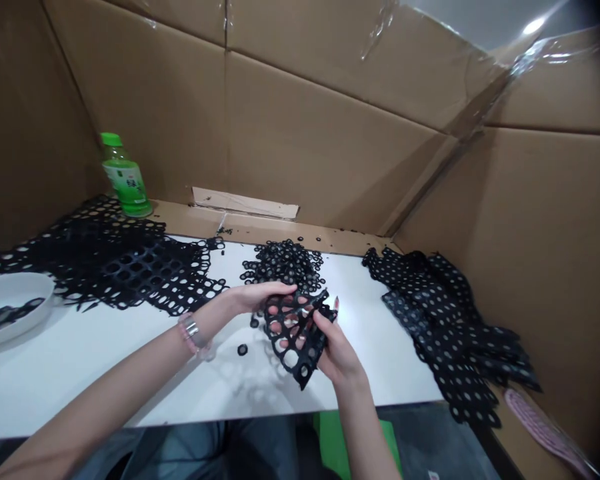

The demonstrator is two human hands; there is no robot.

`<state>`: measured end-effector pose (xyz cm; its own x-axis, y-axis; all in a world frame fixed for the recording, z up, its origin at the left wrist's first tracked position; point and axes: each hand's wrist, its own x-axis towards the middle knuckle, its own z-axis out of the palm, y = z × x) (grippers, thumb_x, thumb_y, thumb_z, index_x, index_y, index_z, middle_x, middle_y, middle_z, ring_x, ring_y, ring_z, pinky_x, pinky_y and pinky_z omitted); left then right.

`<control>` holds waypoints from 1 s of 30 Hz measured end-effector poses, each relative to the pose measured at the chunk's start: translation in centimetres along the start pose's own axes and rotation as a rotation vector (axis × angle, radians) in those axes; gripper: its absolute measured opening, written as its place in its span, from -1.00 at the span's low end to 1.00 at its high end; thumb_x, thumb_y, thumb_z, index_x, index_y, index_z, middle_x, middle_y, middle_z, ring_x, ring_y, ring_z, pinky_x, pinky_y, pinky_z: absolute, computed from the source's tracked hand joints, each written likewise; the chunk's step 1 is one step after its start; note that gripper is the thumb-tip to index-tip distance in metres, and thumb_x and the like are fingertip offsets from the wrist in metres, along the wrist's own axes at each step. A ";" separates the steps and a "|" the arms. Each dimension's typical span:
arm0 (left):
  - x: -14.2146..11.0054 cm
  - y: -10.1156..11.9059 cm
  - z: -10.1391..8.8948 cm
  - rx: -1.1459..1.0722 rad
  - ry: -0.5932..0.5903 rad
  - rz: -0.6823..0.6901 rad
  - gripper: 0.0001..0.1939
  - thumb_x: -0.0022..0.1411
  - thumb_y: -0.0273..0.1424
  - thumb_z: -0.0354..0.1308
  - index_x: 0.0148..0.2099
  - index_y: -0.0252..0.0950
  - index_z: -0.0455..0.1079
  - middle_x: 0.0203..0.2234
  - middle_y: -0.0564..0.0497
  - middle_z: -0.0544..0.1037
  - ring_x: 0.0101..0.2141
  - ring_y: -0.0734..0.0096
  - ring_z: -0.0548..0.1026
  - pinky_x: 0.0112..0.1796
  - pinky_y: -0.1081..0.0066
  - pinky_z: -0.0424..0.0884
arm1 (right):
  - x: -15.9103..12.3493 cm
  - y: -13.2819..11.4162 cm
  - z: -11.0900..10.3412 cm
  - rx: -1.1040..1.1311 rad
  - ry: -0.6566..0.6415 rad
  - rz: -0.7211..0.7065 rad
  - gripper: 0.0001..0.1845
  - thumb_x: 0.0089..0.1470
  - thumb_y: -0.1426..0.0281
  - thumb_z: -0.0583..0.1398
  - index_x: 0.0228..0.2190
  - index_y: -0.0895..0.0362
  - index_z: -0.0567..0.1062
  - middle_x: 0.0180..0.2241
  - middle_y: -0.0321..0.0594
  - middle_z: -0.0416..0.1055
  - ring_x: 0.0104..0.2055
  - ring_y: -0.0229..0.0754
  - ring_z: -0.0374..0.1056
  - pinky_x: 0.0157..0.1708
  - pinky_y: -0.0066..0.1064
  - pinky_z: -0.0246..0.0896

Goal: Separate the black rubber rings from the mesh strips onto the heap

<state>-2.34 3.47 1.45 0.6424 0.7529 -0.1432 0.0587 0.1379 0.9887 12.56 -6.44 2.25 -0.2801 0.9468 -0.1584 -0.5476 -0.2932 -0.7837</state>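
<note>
Two hands hold a black perforated piece above the table (190, 393): the left hand (263, 297) has its thumb on top and fingers behind, visible through the holes; the right hand (343, 357) pinches the opposite side, thumb on top. The piece (293, 333) lies between both sets of fingers. Just beyond sits a heap of small black rings (285, 263). Left, a white bowl (17, 333) contains a few black bits (13, 313), near netted sheets (130, 260); far left stands a green-capped bottle (126, 180) of green liquid. Right are dotted sheets (445, 313). Cardboard walls (320, 140) surround the white tabletop.
</note>
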 end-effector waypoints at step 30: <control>-7.7 1.1 1.7 0.951 0.454 0.481 -0.92 0.13 -0.40 0.10 -0.32 -0.32 0.31 -0.44 0.01 0.44 -0.41 0.41 0.41 -0.40 0.47 0.32 | 3.4 2.9 2.1 -0.274 0.272 -0.442 -0.74 -0.23 0.41 0.33 -0.42 0.17 0.41 -0.47 -0.33 0.41 -0.44 -0.32 0.32 -0.41 -0.50 0.28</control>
<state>-5.97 -3.28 3.76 0.4324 0.7846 0.4442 0.5575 -0.6199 0.5522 8.35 -4.37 0.70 0.1609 0.9820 0.0984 -0.3327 0.1479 -0.9314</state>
